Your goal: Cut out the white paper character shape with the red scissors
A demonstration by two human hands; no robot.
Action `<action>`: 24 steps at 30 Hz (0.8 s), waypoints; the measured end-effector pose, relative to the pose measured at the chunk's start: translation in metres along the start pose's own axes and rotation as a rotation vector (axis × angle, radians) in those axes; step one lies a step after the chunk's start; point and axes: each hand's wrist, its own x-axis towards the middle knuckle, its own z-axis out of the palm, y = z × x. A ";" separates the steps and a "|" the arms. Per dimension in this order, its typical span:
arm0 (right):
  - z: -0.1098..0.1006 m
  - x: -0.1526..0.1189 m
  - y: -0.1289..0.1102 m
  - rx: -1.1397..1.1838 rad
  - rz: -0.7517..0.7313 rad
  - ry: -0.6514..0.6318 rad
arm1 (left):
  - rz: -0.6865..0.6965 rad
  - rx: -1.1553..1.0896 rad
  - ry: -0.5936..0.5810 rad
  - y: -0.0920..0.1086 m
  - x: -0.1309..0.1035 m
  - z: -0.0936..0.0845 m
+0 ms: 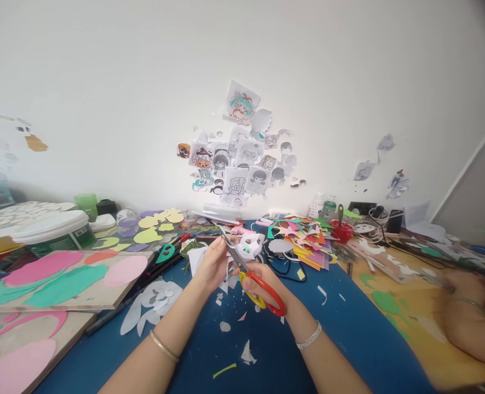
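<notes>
Scissors (263,289) with red and yellow handles are gripped by my right hand (261,279), their blades pointing up and to the left. My left hand (213,265) has its fingers closed on white paper beside the blades; the held edge is partly hidden. Just behind the blades is a white cut-out (249,245) with small green and pink marks. Small white scraps (225,326) and a folded white piece (247,353) lie on the blue table surface (201,355) below my hands.
Boards (119,293) with pink and green shapes stand left, near a white-lidded tub (51,224) and grey-white cut-outs (154,306). Coloured paper (312,243) is piled behind right, beside a red bowl (341,232). Another person's arm (472,323) rests at far right.
</notes>
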 end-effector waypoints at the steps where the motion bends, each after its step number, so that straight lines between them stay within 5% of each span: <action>1: 0.000 0.000 0.000 -0.002 -0.008 -0.005 | 0.001 -0.002 -0.006 0.000 0.000 0.000; 24: 0.001 0.004 0.008 0.049 -0.095 0.009 | 0.002 -0.002 0.011 -0.002 0.001 0.001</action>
